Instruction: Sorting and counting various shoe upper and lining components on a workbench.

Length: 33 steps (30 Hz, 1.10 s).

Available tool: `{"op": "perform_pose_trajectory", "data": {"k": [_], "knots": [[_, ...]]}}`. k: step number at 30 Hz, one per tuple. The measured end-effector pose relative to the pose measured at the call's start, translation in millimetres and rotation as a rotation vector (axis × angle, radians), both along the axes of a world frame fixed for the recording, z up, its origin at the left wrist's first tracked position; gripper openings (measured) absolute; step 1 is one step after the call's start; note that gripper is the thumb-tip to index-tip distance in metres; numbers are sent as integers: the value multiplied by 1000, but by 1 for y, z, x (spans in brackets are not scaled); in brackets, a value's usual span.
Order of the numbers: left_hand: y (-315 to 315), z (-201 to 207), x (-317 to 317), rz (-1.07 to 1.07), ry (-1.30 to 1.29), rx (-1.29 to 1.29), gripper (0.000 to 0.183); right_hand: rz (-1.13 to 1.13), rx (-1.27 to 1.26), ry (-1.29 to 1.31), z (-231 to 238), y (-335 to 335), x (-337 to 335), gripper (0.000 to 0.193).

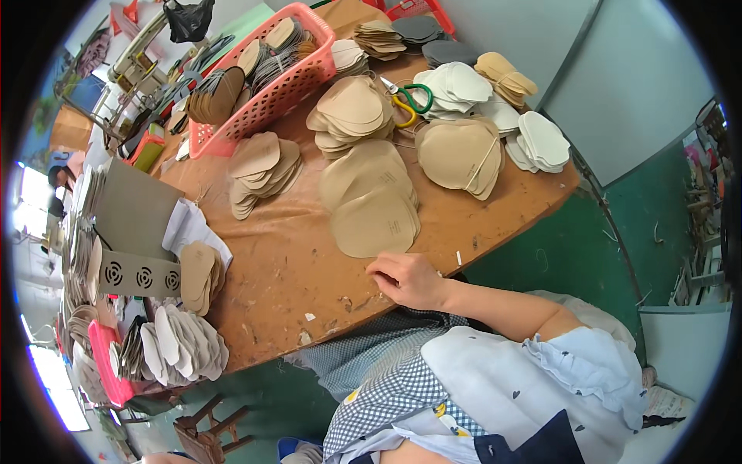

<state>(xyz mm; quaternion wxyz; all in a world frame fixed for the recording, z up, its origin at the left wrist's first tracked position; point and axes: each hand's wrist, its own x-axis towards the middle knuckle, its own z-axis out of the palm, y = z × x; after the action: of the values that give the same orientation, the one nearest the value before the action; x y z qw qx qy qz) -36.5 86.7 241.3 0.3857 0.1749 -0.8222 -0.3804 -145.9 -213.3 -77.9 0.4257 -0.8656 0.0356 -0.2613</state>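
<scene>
My right hand (406, 278) rests at the near edge of the table, its fingers curled in a loose fist. Nothing shows sticking out of it, though the palm side is hidden. Just beyond the knuckles lies a pile of large rounded tan sheets (372, 226), overlapping one another, with small print on some. Behind that pile sits a stack of smaller tan cut pieces (352, 112). To the right is a tan bundle (457, 158) with a band across it. My left hand is out of view.
The brown-covered table (270, 271) also bears scissors (410, 104) with green and yellow handles, white piece stacks (541, 141), another tan stack (263, 172) and a pink basket (286, 85) of cut pieces. At left stand a grey box (139, 274) and pale piles (185, 344); below is a wooden stool (209, 429).
</scene>
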Motion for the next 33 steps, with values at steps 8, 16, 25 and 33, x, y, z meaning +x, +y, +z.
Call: {"op": "perform_pose_trajectory", "data": {"k": [8, 16, 25, 33], "knots": [[-6, 20, -9, 37, -15, 108, 21, -131, -11, -109, 15, -22, -14, 15], [-35, 5, 13, -79, 61, 107, 20, -432, 218, -17, 3, -83, -23, 8], [-68, -16, 31, -203, 120, 57, 20, -327, 145, -28, 4, -79, -20, 8], [-79, -16, 30, -213, 115, 59, 20, -318, 241, 16, 5, -82, -21, 7]]}}
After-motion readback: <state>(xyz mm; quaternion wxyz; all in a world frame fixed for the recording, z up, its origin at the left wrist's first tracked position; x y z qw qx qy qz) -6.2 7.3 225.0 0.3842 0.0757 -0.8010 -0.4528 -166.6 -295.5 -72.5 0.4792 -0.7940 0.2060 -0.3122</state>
